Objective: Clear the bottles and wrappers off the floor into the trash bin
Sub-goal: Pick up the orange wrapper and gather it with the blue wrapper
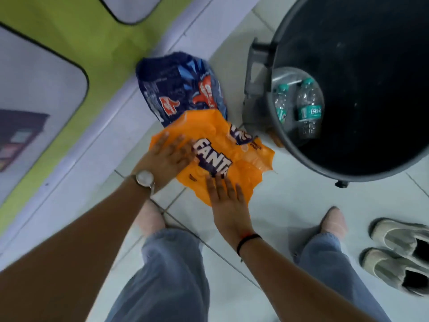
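Note:
An orange Fanta wrapper (241, 156) lies crumpled on the white tiled floor, overlapping a dark blue wrapper (181, 87) behind it. My left hand (169, 154) rests flat on the orange wrapper's left side, fingers spread. My right hand (225, 201) presses on its near edge, fingers apart. Neither hand has closed around the plastic. To the right stands a dark round trash bin (371, 168), with two clear water bottles (308, 108) lying at its bottom.
A pair of grey slip-on shoes (399, 252) sits on the floor at the right. My own feet and jeans are below the hands. A green wall (69, 31) with white panels runs along the left.

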The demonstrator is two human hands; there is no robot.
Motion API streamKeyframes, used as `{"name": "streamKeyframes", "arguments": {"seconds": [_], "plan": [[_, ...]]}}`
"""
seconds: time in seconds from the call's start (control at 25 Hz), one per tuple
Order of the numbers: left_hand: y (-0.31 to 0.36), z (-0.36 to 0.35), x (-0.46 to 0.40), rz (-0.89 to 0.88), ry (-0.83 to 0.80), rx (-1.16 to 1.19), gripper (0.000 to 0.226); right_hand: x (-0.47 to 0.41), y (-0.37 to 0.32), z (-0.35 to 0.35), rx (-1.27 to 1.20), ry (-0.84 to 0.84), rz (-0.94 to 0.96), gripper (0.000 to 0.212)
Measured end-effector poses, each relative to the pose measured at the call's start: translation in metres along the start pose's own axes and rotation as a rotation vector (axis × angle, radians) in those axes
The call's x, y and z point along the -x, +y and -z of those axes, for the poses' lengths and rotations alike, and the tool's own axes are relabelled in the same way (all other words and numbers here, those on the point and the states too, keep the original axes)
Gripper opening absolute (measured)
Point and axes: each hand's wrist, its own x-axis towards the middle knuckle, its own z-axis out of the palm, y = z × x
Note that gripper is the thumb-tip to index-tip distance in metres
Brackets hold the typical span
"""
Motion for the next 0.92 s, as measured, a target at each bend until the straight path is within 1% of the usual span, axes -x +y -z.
{"name": "streamKeyframes", "arguments": {"seconds": [0.04, 0.12, 0.16, 0.2, 0.24, 0.28, 0.32, 0.4, 0.44, 0.52, 0.56, 0.6, 0.64, 0.68, 0.72, 0.8, 0.92], "plan": [[-0.029, 0.006, -0.014, 0.000, 0.040, -0.007, 0.056, -0.024, -0.012, 0.011, -0.051, 0.028, -0.042, 0.050], [-0.081, 0.017, -0.043, -0.005, 0.023, -0.008, 0.050, -0.073, -0.026, 0.028, -0.180, -0.017, -0.088, 0.053], [-0.102, 0.018, -0.058, -0.039, 0.003, -0.029, 0.049, -0.095, -0.028, 0.034, -0.216, -0.024, -0.121, 0.053], [-0.119, 0.016, -0.074, -0.093, -0.055, -0.059, 0.050, -0.116, -0.028, 0.038, -0.237, -0.017, -0.160, 0.054], [-0.131, 0.010, -0.086, -0.139, -0.173, -0.094, 0.054, -0.133, -0.026, 0.039, -0.255, -0.004, -0.192, 0.054], [-0.138, 0.003, -0.096, -0.167, -0.333, -0.175, 0.063, -0.148, -0.024, 0.036, -0.276, 0.001, -0.215, 0.055], [-0.143, -0.006, -0.105, -0.195, -0.457, -0.272, 0.074, -0.159, -0.022, 0.032, -0.296, -0.005, -0.225, 0.057], [-0.148, -0.023, -0.119, -0.263, -0.570, -0.420, 0.101, -0.175, -0.018, 0.015, -0.326, -0.054, -0.225, 0.062], [-0.147, -0.029, -0.123, -0.271, -0.622, -0.464, 0.111, -0.180, -0.016, 0.008, -0.339, -0.090, -0.227, 0.070], [-0.141, -0.045, -0.127, -0.233, -0.694, -0.494, 0.123, -0.186, -0.014, -0.012, -0.357, -0.220, -0.236, 0.096], [-0.138, -0.053, -0.127, -0.213, -0.687, -0.494, 0.121, -0.186, -0.015, -0.022, -0.335, -0.283, -0.227, 0.106], [-0.135, -0.061, -0.126, -0.191, -0.657, -0.490, 0.113, -0.187, -0.017, -0.031, -0.294, -0.318, -0.221, 0.112], [-0.132, -0.067, -0.125, -0.170, -0.613, -0.472, 0.097, -0.189, -0.019, -0.039, -0.251, -0.311, -0.227, 0.110], [-0.130, -0.071, -0.123, -0.148, -0.569, -0.439, 0.079, -0.191, -0.020, -0.044, -0.225, -0.280, -0.241, 0.101], [-0.129, -0.074, -0.121, -0.122, -0.539, -0.398, 0.065, -0.194, -0.020, -0.046, -0.211, -0.232, -0.250, 0.086], [-0.124, -0.073, -0.118, -0.073, -0.563, -0.326, 0.055, -0.196, -0.020, -0.045, -0.192, -0.156, -0.221, 0.061], [-0.118, -0.064, -0.107, 0.026, -0.692, -0.151, 0.048, -0.189, -0.020, -0.033, -0.181, -0.161, -0.130, 0.039]]}}
